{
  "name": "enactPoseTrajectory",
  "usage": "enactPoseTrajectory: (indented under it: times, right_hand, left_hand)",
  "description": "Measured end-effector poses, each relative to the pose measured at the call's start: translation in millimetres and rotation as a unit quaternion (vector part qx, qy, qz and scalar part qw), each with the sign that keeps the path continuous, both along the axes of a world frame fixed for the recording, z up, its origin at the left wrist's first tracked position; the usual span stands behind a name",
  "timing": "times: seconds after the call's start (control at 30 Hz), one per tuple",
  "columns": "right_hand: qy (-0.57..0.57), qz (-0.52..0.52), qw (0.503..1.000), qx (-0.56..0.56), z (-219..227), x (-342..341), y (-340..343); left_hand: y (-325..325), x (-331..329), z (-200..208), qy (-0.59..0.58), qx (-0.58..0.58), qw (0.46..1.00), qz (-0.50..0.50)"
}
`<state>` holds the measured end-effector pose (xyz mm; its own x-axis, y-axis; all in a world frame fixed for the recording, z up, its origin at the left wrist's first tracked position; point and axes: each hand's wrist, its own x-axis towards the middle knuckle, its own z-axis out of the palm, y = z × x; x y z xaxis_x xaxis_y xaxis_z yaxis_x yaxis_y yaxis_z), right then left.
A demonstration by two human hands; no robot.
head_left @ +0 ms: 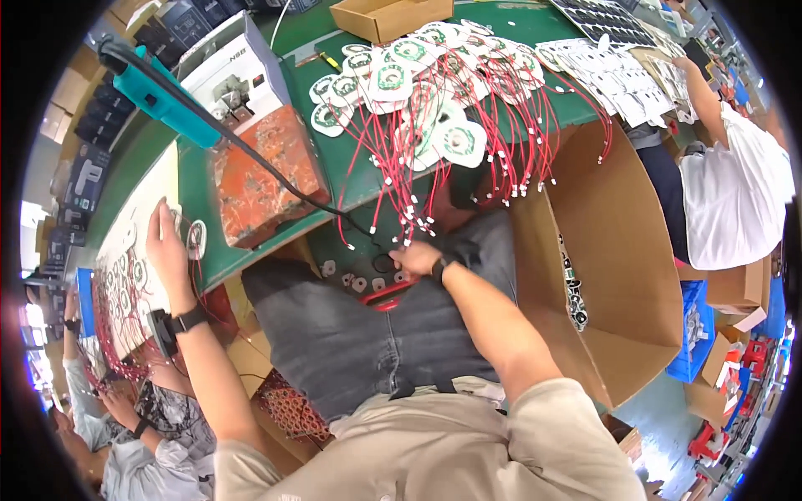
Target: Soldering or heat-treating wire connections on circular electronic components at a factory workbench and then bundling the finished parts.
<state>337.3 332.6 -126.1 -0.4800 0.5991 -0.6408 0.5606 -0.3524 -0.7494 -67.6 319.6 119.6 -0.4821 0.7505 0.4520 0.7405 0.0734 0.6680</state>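
Note:
My left hand point(168, 245) is at the left edge of the green table, fingers stretched out and holding nothing. Just beside it lies a white oval part with a wire loop point(196, 240). Low over my lap, below the table's front edge, my right hand point(418, 260) has its fingers closed at a thin black cable point(292, 185). This cable runs down from a teal tool body point(163, 96) at the upper left and curls into a small loop by the fingertips. Above the hand hang white connectors on red wires, from a pile of white pads with green ring boards point(393, 77).
A red marbled block point(266, 175) sits on the table before a white-grey box point(234, 71). An open cardboard box point(618, 250) stands at my right, a cardboard tray point(391, 18) at the back. Other people work at both sides; white sheets with parts point(138, 250) lie left.

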Motion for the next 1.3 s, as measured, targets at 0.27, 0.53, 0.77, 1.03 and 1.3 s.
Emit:
enactPoseTrajectory:
  times: [0.27,0.53,0.77,1.03,1.3]
  right_hand:
    - [0.038,-0.247,0.937,0.245,47.9,51.3,-22.7]
    - [0.147,-0.314,0.902,0.258,203.7,85.4,-52.3]
    - [-0.081,-0.107,0.982,0.132,280.3,115.5,-77.6]
    - [0.083,0.013,0.982,0.171,354.8,140.1,-111.8]
    - [0.476,-0.149,0.847,0.184,383.1,143.6,-32.8]
  left_hand:
    - [-55.8,32.1,32.3,-0.007,0.118,0.992,0.04]
    - [-137.1,214.0,-48.2,-0.169,-0.017,0.937,-0.304]
    - [-93.6,274.3,-79.3,-0.146,-0.251,0.835,-0.468]
    - [-103.6,343.9,-31.7,-0.236,-0.149,0.643,-0.713]
    - [-80.7,334.5,25.9,-0.625,-0.124,0.496,-0.59]
